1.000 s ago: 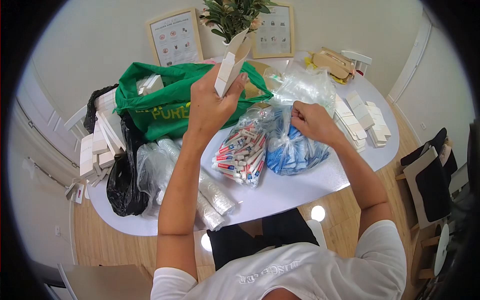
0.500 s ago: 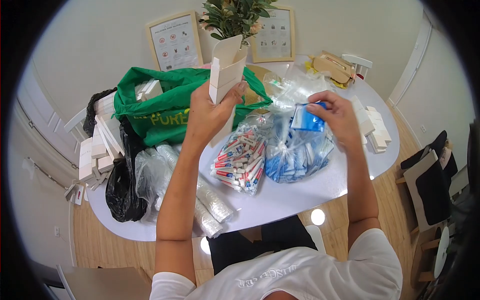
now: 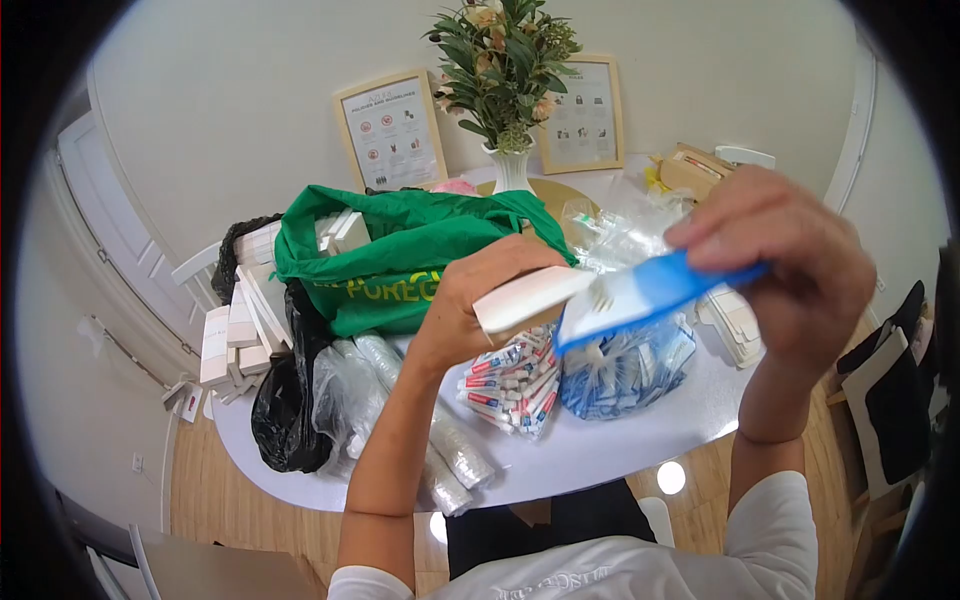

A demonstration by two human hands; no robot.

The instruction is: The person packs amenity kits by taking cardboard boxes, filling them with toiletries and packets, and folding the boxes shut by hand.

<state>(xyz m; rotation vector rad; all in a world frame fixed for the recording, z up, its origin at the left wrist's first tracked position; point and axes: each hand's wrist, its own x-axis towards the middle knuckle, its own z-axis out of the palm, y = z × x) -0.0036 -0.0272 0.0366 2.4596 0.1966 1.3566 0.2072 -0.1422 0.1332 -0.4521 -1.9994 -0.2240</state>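
My left hand (image 3: 462, 300) is closed around a small white cardboard box (image 3: 528, 300), tilted with its end toward the right. Between the fingers of my right hand (image 3: 790, 255) is a flat blue-and-white packet (image 3: 655, 290), somewhat blurred. The packet's far edge meets or overlaps the box's end; I cannot tell whether it is inside. Below them lie a clear bag of small toothpaste tubes (image 3: 508, 392) and a clear bag of blue-and-white packets (image 3: 625, 375). A green cloth bag (image 3: 400, 255) holding white boxes stands behind my left hand.
White boxes are stacked at the left (image 3: 232, 340) and right (image 3: 738, 330). A black plastic bag (image 3: 290, 420) and clear-wrapped rolls (image 3: 455, 455) lie at the left front. A flower vase (image 3: 512, 165) and two framed signs (image 3: 392, 130) stand at the back.
The box has tipped from upright to nearly level and come lower. My right hand has brought the packet up and against the box's end. The head view has shifted.
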